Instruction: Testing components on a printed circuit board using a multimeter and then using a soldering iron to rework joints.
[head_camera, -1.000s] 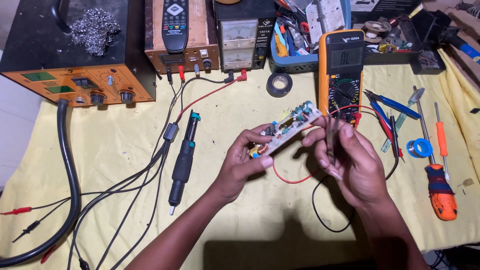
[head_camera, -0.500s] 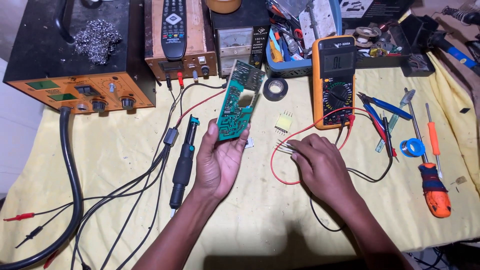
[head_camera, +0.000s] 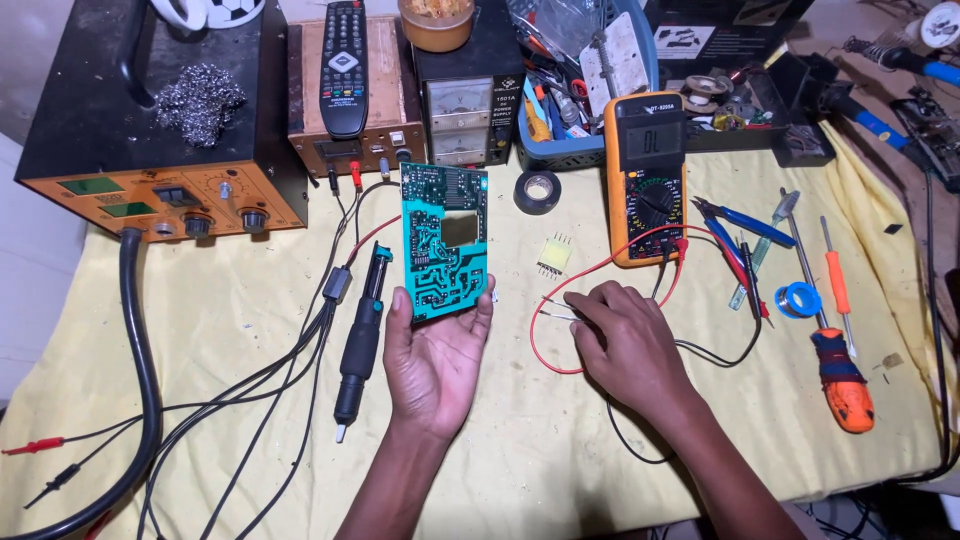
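My left hand (head_camera: 436, 358) holds a green circuit board (head_camera: 444, 242) upright by its lower edge, solder side facing me, above the yellow cloth. My right hand (head_camera: 625, 345) rests palm down on the cloth, fingers pinched on the thin metal tips of the multimeter probes (head_camera: 556, 308). Red and black probe leads (head_camera: 560, 345) run from under that hand to the orange multimeter (head_camera: 648, 178). A small yellow transformer (head_camera: 555, 254) lies on the cloth just above my right hand.
A soldering iron handle (head_camera: 360, 345) lies left of my left hand. An orange rework station (head_camera: 160, 130), power supply (head_camera: 462, 118), remote (head_camera: 344, 65) and tape roll (head_camera: 538, 191) line the back. Cutters (head_camera: 745, 225), screwdrivers (head_camera: 838, 372) and solder wire (head_camera: 800, 299) lie right.
My left hand has turned the board from lying flat between both hands to standing upright. My right hand let go of the board and dropped to the cloth with the probes.
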